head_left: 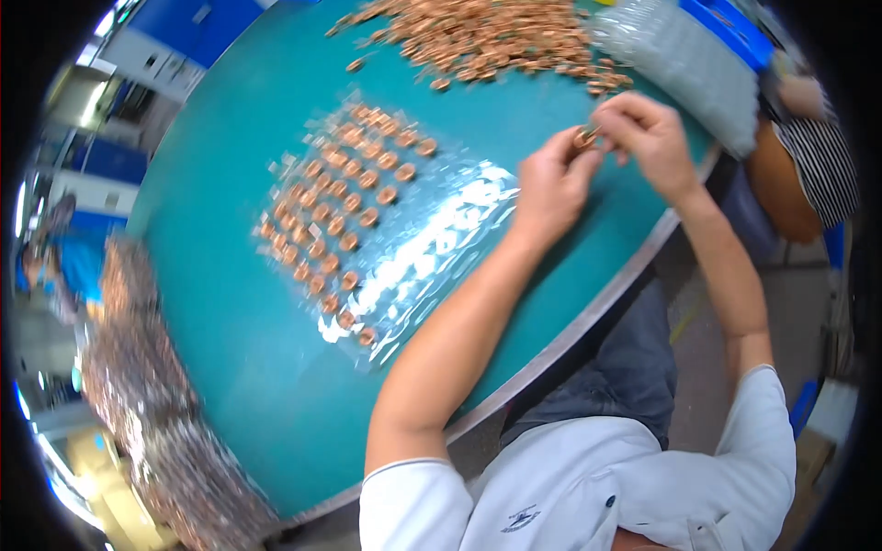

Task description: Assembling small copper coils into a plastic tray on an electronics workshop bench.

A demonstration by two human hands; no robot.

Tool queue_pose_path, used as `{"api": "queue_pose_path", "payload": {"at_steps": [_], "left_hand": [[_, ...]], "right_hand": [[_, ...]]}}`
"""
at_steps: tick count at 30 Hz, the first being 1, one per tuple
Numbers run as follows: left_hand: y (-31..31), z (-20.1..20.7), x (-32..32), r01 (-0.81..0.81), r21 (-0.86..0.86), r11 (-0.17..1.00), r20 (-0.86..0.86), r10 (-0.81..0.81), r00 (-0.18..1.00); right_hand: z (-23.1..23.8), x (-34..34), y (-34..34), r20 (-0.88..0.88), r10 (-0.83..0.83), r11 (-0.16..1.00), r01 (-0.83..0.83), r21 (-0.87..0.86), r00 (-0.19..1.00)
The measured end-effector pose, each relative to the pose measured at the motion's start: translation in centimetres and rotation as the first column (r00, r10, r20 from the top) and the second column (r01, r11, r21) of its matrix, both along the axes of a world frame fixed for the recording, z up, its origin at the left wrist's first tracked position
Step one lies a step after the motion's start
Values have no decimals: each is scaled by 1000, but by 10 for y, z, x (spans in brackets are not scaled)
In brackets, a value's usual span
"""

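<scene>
Over the right side of the green table, my left hand [554, 186] pinches a small round copper-coloured part [583, 140] between thumb and fingers. My right hand [650, 140] meets it there, its fingertips closed against the part; whatever they grip is too small to make out. Left of my forearm lies a clear plastic tray sheet [432, 253]. Rows of copper-coloured parts [335, 223] fill its far left portion, while the strip nearest my arm holds none and shines with glare.
Loose copper-coloured pieces form a heap [487, 37] at the far edge. Clear plastic trays [684, 69] are stacked at far right, beside another person's arm [790, 179]. Wrapped bundles [170, 413] line the table's left rim. Another person in blue [78, 262] is beyond.
</scene>
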State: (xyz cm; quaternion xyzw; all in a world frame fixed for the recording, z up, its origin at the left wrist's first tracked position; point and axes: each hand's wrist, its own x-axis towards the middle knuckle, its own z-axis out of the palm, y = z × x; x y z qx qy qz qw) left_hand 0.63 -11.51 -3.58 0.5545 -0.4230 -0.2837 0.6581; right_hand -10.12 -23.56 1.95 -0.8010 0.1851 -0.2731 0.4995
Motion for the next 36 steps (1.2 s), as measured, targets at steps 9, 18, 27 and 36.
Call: {"api": "queue_pose_path", "payload": {"at_steps": [9, 18, 27, 36], "left_hand": [[26, -38, 12, -8, -93, 996, 540, 57, 840], [13, -23, 1, 178, -189, 966, 564, -41, 825], [4, -25, -6, 66, -94, 993, 551, -4, 834], [-2, 1, -15, 28, -111, 993, 571, 40, 820]], "right_hand": [[9, 167, 145, -164, 645, 753, -657, -25, 746], [-17, 196, 181, -290, 596, 714, -659, -236, 749], [5, 170, 123, -285, 461, 748, -540, -386, 841], [-28, 103, -83, -156, -216, 615, 10, -788, 964]]}}
